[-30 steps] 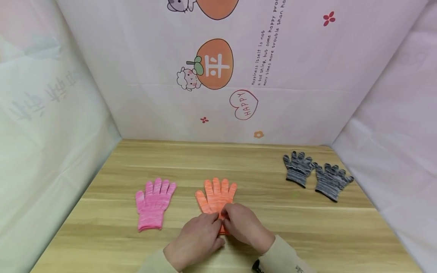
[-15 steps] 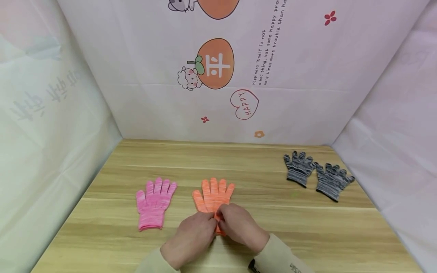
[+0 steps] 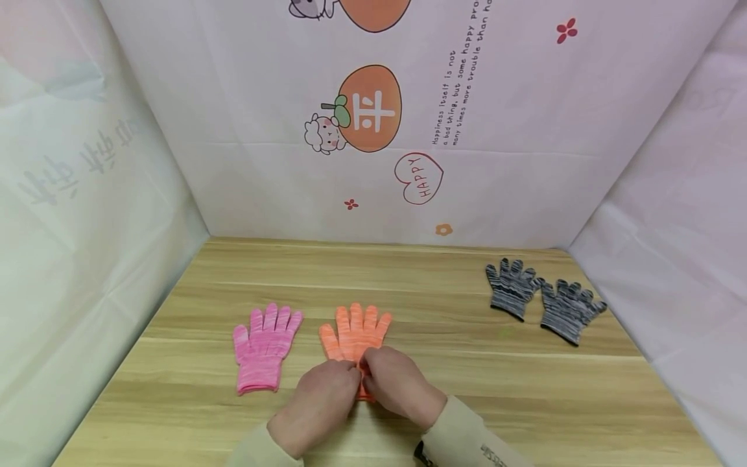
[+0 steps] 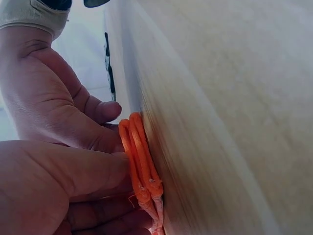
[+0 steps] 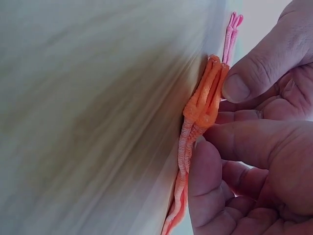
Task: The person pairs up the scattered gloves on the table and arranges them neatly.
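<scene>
Flat on the wooden table lie orange knit gloves (image 3: 357, 332), fingers pointing away from me. Their cuff edges (image 4: 142, 152) show as stacked folded bands in the left wrist view. My left hand (image 3: 327, 394) pinches the cuff from the left side, its thumb (image 4: 83, 171) against the orange edge. From the right, my right hand (image 3: 397, 383) pinches the same cuff with bent fingers and thumb (image 5: 205, 161). The two hands meet over the cuff and hide part of it.
To the left on the table (image 3: 467, 363) lies pink knit gloves (image 3: 265, 350), also flat. Two grey-black gloves (image 3: 512, 288) rest side by side near the back right corner. White printed cloth walls (image 3: 268, 181) enclose the back and both sides.
Both hands have slid left across the table, and the orange gloves have moved left with them, toward the pink gloves. The pink and grey-black gloves stay put.
</scene>
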The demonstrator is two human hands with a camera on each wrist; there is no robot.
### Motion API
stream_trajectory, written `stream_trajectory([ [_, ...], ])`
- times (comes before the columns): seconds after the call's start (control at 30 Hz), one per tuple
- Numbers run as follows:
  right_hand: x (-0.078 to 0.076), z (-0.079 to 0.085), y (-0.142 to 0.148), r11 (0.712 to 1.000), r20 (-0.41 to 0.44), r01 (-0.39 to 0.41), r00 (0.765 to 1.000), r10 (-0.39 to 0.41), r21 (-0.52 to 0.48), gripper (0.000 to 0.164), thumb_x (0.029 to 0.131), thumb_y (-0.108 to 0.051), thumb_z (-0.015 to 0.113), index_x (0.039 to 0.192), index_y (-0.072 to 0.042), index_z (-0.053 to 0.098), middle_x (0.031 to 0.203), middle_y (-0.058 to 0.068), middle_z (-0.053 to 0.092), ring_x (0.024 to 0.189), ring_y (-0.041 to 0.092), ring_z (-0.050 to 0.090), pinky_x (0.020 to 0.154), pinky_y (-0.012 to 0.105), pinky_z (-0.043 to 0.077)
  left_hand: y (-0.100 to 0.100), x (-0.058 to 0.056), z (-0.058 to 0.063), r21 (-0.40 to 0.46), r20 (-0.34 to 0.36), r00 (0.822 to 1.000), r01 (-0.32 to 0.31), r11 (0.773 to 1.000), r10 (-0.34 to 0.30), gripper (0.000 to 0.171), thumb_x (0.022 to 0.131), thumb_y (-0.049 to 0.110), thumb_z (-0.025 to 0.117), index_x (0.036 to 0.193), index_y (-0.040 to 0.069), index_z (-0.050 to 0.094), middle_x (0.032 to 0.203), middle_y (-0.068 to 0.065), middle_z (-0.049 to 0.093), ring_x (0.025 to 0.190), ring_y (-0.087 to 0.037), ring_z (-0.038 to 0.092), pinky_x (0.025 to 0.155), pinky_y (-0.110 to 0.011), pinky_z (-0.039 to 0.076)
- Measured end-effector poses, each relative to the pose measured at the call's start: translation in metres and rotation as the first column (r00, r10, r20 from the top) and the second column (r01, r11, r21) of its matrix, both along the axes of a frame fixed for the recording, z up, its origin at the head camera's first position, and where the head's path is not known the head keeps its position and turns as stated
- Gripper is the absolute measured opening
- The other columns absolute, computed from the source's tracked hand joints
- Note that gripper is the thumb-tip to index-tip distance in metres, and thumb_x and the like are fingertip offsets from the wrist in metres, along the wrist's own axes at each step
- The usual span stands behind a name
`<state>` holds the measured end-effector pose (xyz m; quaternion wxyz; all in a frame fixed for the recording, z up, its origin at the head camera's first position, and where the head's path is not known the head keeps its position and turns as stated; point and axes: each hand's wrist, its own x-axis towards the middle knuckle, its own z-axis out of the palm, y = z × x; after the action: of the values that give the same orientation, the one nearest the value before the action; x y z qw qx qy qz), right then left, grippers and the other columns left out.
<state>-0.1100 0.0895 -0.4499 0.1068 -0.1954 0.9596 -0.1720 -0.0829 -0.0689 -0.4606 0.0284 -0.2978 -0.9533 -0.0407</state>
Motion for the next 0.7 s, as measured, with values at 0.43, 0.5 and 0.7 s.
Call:
stream_trajectory([
  [0.43,-0.004,-0.001,-0.016,0.999,0.003,0.003,1.000,-0.003,0.032,0.007,0.096,-0.012,0.068,0.089,-0.012,0.068,0.073,-0.005,0.055,0.066,0.010,0.050,0.063,0.028,0.046,-0.011,-0.005,0.002,0.018,0.020,1.000,-0.025,1.000,0.024,0.008,0.093,0.007,0.070,0.087,0.012,0.068,0.077,0.002,0.062,0.067,-0.014,0.059,0.058,-0.030,0.051],
  [0.5,-0.005,-0.001,-0.018,0.999,0.000,0.000,1.000,0.000,0.032,0.007,0.096,-0.012,0.068,0.090,-0.012,0.068,0.072,-0.005,0.055,0.065,0.009,0.050,0.063,0.028,0.047,-0.013,-0.006,0.001,0.023,0.011,0.999,-0.031,0.999,0.031,0.009,0.091,0.007,0.072,0.086,0.012,0.067,0.076,0.002,0.061,0.066,-0.014,0.059,0.057,-0.030,0.050],
  [0.7,-0.005,-0.002,-0.021,1.000,0.000,-0.002,1.000,0.002,0.021,0.006,0.095,-0.012,0.070,0.090,-0.012,0.067,0.073,-0.005,0.055,0.066,0.009,0.050,0.063,0.028,0.047,-0.017,-0.007,0.001,0.052,-0.009,0.999,-0.034,0.998,0.034,0.014,0.088,0.004,0.074,0.082,0.014,0.065,0.074,0.002,0.061,0.064,-0.014,0.058,0.056,-0.030,0.049],
])
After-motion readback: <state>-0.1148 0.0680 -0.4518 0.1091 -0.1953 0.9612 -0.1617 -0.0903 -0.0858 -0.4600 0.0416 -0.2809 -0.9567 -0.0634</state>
